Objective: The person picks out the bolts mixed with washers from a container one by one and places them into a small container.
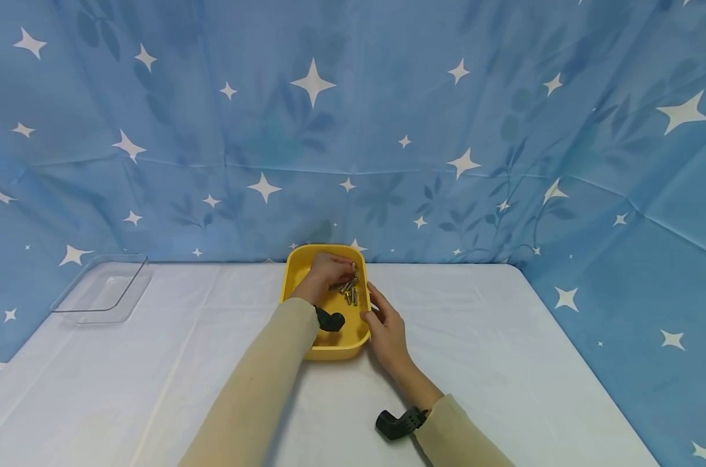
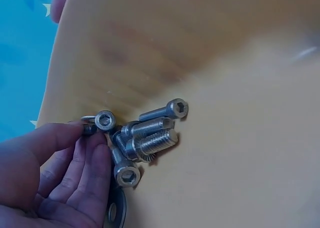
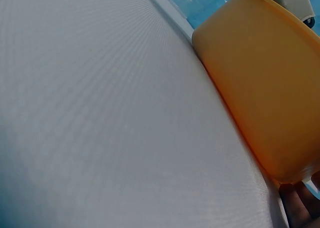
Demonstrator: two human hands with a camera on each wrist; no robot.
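Observation:
A yellow plastic tray (image 1: 329, 347) stands at the middle back of the white table. Several silver socket-head bolts (image 1: 350, 292) lie in a heap inside it, with a washer or two among them. My left hand (image 1: 335, 269) reaches into the tray and pinches bolts from the heap. In the left wrist view, thumb and fingers (image 2: 70, 173) curl round bolts (image 2: 150, 138) on the tray floor (image 2: 225, 138). My right hand (image 1: 384, 324) rests with straight fingers against the tray's right outer wall (image 3: 260, 88). Only a fingertip (image 3: 300, 203) shows in the right wrist view.
A clear plastic tray (image 1: 104, 288) sits at the table's back left corner. A blue star-patterned cloth (image 1: 388, 130) hangs behind and to the right of the table. Black wrist mounts (image 1: 396, 423) sit on both sleeves. White tablecloth (image 1: 504, 363) spreads on either side.

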